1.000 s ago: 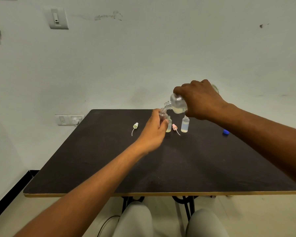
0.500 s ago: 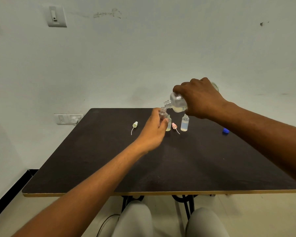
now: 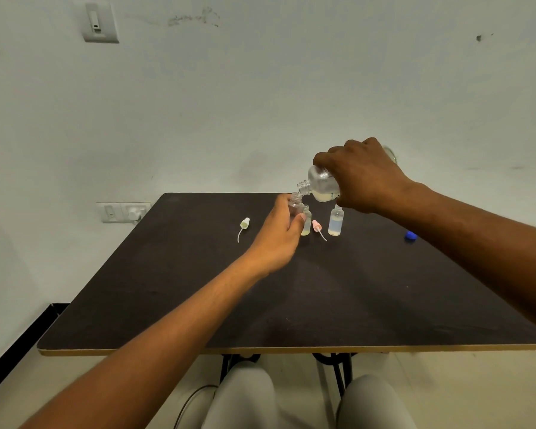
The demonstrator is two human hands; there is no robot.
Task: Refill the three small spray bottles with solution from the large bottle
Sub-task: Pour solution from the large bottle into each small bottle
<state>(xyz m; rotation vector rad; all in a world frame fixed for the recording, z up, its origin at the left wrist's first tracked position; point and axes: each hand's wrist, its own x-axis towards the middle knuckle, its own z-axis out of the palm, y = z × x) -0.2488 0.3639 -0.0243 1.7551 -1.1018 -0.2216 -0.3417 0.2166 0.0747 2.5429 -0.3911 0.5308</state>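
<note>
Head view: large bottle (image 3: pixel 321 188) is gripped tilted by right hand (image 3: pixel 361 174), its mouth just over a small bottle (image 3: pixel 295 205) held by left hand (image 3: pixel 277 239) above the worktop (image 3: pixel 167 289). Spill is likely if the necks are misaligned — narrow opening, overflow possible.

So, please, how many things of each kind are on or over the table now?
Small spray bottles: 3
Large bottle: 1
Spray tops, off the bottles: 2
Blue cap: 1
Total: 7
</note>
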